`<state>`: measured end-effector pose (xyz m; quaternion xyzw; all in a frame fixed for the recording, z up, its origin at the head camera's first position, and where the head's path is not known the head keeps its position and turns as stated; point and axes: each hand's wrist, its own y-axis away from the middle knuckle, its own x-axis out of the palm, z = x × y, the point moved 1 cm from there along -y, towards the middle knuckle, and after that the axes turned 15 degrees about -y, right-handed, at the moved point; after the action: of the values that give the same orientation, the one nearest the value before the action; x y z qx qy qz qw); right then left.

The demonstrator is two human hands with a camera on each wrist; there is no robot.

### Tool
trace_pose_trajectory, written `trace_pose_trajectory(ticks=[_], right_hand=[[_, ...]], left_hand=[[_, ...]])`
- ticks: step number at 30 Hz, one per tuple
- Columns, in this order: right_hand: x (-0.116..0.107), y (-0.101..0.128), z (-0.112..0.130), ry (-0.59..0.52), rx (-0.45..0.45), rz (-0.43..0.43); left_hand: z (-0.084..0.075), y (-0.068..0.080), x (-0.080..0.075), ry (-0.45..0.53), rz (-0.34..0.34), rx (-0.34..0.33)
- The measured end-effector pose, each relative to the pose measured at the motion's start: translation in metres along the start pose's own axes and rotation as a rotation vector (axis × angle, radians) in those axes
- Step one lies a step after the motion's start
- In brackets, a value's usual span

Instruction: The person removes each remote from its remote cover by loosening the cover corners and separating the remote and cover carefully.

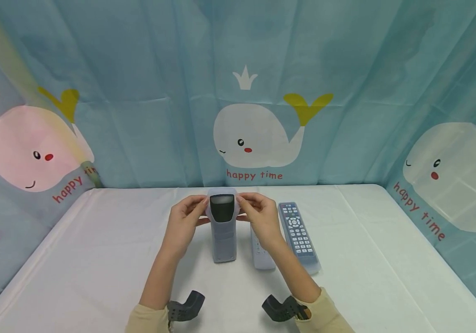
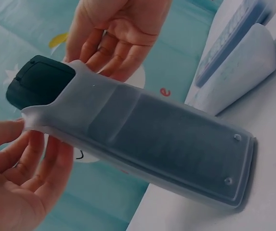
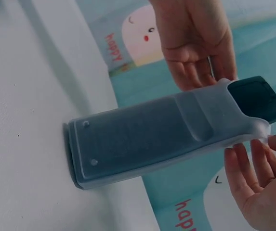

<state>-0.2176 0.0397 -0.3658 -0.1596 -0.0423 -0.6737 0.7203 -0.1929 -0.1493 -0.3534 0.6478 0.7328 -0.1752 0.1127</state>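
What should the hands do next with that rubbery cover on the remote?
Probably stretch the cover up over the remote's dark top. That end pokes out bare, the rest is wrapped, and both the left hand and right hand pinch the cover's open rim.

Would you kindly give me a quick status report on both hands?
Left hand and right hand pinch silicone sleeve rim. Black remote top exposed, base on table. Two remotes alongside, clear.

Bright, even light fills the head view, with soft shadows on the worktop point(image 1: 96, 259). Its edges bow outward. Both wrist views are dimmer and slightly soft.
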Motion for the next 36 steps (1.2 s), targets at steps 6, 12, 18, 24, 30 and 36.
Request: trace_pose_trajectory(ticks=[6,12,18,24,30,36], right_hand=[[-0.001,-0.001,-0.001,-0.002,0.030,0.002],[-0.002,-0.001,-0.001,0.015,0.072,0.029],[-0.005,0.000,-0.001,0.010,0.080,0.095],[-0.006,0.000,0.000,0.021,0.093,0.133],[-0.006,0.000,0.001,0.024,0.102,0.137],[-0.005,0.000,0.000,0.031,0.088,0.135]], left_hand=[[0.002,0.001,-0.008,-0.001,0.090,0.000],[0.004,0.002,-0.015,-0.004,0.173,0.001],[0.008,0.001,-0.022,-0.033,0.232,-0.001],[0.008,0.002,-0.023,-0.023,0.230,0.018],[0.008,0.002,-0.020,-0.004,0.190,0.032],[0.009,0.003,-0.017,-0.003,0.140,0.029]])
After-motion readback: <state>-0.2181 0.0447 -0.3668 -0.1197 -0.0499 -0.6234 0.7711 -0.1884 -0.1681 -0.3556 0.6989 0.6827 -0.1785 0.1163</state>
